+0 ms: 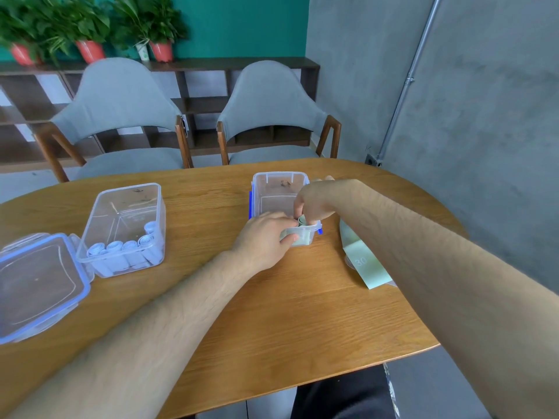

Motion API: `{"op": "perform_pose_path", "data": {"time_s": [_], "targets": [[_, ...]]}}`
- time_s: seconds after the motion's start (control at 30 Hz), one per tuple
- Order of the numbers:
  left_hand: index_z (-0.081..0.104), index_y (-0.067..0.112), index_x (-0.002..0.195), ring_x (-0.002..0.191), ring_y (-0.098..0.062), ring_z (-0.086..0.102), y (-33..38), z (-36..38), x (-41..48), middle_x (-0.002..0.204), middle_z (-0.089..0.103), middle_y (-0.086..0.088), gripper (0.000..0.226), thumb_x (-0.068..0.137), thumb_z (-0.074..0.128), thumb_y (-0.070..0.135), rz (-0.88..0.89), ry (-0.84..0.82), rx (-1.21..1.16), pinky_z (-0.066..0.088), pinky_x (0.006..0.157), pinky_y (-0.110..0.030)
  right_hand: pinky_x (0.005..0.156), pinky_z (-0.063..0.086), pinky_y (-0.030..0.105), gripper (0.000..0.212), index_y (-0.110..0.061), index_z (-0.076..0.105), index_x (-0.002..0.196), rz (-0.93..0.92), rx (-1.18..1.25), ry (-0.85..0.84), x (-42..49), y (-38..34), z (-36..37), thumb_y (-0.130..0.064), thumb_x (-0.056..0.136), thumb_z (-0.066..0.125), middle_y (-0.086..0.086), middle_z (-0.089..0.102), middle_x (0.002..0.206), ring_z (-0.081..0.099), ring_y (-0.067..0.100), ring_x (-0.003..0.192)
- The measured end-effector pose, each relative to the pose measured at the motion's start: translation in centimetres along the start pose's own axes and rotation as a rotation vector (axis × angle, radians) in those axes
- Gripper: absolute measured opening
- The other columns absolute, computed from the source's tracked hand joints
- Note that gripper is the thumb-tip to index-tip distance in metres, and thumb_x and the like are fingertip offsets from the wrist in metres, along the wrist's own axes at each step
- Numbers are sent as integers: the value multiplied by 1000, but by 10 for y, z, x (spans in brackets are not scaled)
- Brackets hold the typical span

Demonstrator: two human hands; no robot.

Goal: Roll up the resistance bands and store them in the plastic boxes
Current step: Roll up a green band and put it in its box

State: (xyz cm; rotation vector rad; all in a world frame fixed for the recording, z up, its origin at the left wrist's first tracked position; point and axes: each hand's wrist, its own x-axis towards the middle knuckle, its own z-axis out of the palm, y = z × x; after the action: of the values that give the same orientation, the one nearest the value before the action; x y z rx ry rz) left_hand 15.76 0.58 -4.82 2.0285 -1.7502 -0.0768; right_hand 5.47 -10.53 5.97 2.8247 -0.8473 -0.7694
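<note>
The rolled green band (302, 220) is a tight pale-green coil, its spiral end facing up, sitting just at the near rim of the clear box (279, 192), a see-through tub with blue latches on its sides. The right hand (311, 201) comes from above the box's near right corner, thumb and fingertips pinched together on the coil. The left hand (266, 240) grips the box's near wall: the thumb presses the outside, the fingers curl over the rim beside the coil. More pale green shows through that wall, too blurred to tell apart. Right of the box lies a flat green band (363, 261), unrolled, printed "30", its far end hidden under the right forearm. Well left of the box stands a second clear box (124, 207), with pale blue rolls (121, 249) lined along its near wall, and left of that a lid (39, 282) edged in blue. All rest on the wooden table (272, 313); beyond the box stand two grey chairs (121, 116).
</note>
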Motion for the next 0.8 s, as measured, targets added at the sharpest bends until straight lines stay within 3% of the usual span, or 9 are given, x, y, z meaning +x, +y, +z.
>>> {"op": "perform_pose_path", "data": {"time_s": [0.2,0.43,0.67,0.8], "targets": [[61,25,135,123,-12,53,2,-3,1,130,61,12,38,100,55,38,-1,-20,13,39,107,-32,108,34,40,40,-44,56,132,-9,-29,4,15,1,3,-29,96,64,-9,52,131,43,23,126],[58,25,138,126,-12,51,1,-3,2,134,59,11,41,100,55,39,-3,-29,30,38,110,-33,104,35,39,37,-31,56,137,3,-82,3,9,-1,0,-35,100,57,-2,54,133,44,25,126],[57,24,139,127,-13,50,2,-4,2,135,59,10,41,101,54,38,-5,-33,45,36,109,-33,109,33,45,56,-26,47,145,119,-31,10,21,0,5,-46,94,62,5,49,140,37,29,133],[58,24,138,126,-13,50,3,-4,3,134,59,11,40,100,54,38,-8,-35,38,37,108,-32,100,34,40,54,-27,49,143,146,-18,-8,20,1,8,-51,95,58,7,43,138,32,30,129]]}}
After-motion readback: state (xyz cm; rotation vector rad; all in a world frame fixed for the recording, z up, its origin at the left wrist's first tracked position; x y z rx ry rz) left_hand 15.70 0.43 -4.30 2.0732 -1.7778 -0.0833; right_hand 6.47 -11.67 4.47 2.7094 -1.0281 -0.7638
